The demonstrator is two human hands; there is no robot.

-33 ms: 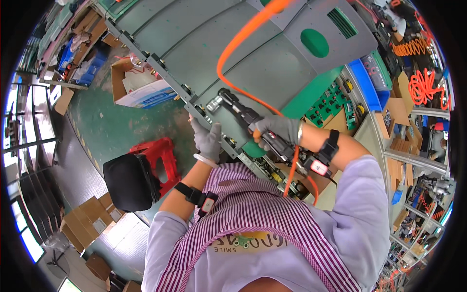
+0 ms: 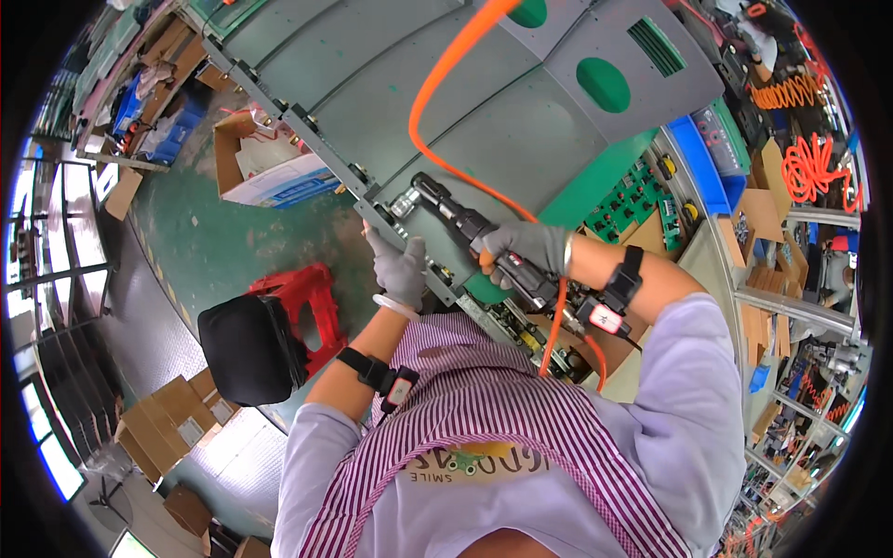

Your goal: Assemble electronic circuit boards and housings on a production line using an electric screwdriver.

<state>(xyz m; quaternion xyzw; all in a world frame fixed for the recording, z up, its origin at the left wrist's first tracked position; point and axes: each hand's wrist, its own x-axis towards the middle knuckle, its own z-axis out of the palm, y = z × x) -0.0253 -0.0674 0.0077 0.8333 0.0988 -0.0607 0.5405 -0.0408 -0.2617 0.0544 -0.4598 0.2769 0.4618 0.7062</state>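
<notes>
My right hand [image 2: 523, 249], in a grey glove with bare fingertips, grips a black air ratchet wrench [image 2: 468, 221]. The wrench's silver socket [image 2: 405, 203] is at the left edge of a large grey metal panel [image 2: 456, 112], beside the fittings there. From the tool's rear end an orange air hose [image 2: 559, 321] loops up across the panel. My left hand [image 2: 400, 267], gloved too, rests against the panel's edge just below the socket. Its index finger is stretched out and the thumb stands apart; the tips of the other fingers are partly hidden.
Green circuit boards [image 2: 625, 200] and a blue bin [image 2: 707, 177] lie right of the panel. A red stool [image 2: 321, 312] and a black seat [image 2: 249, 349] stand on the floor at left. Beyond them is an open cardboard box [image 2: 270, 172]. Coiled orange hoses [image 2: 809, 172] hang at far right.
The wrench head and socket have shifted slightly left and toward me, closer to the panel's edge. The orange hose has swung a little left. My left hand has barely moved.
</notes>
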